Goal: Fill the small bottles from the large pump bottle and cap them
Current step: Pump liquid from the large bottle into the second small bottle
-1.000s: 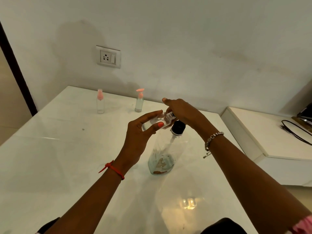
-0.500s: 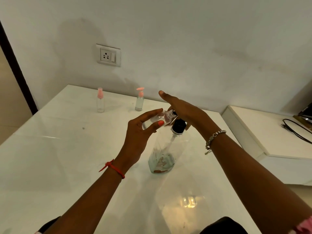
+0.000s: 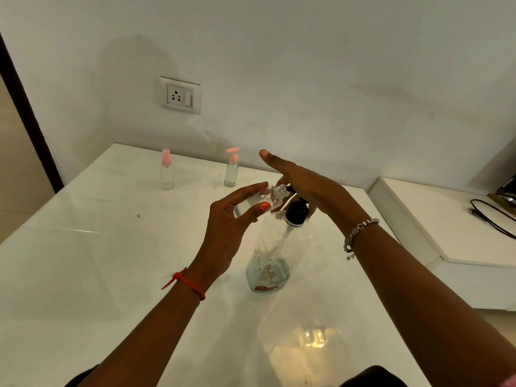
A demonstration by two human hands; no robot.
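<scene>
Biggest thing here is the white glossy table (image 3: 83,275), and pretty much dead centre on it stands the large pump bottle (image 3: 275,255), clear plastic with a black pump head and only a bit of bluish liquid left in the bottom. I'll use that as the reference for everything else.

Right on top of it is the right hand (image 3: 304,185), laid flat with the fingers stretched out and not curled around anything. The palm sits over the pump head, which makes sense if you're pressing down with the heel of the hand rather than gripping. Whether it's actually pushing at this instant, can't tell.

Just left of the pump head, the left hand (image 3: 231,222) is pinching a small clear bottle (image 3: 258,201) between thumb and fingers. It's tipped over nearly sideways with the open threaded neck aimed at the spout, so I'd guess that's to catch whatever comes out. The cap is off; I can't see where it went.

Well behind the big bottle, near the wall, two more small ones stand upright and apart: a spray-top bottle (image 3: 166,170) further left that looks empty, and a pump-top bottle (image 3: 232,169) that looks filled. Both have pink tops on.

With so little liquid left, the dip tube may start pulling air.
</scene>
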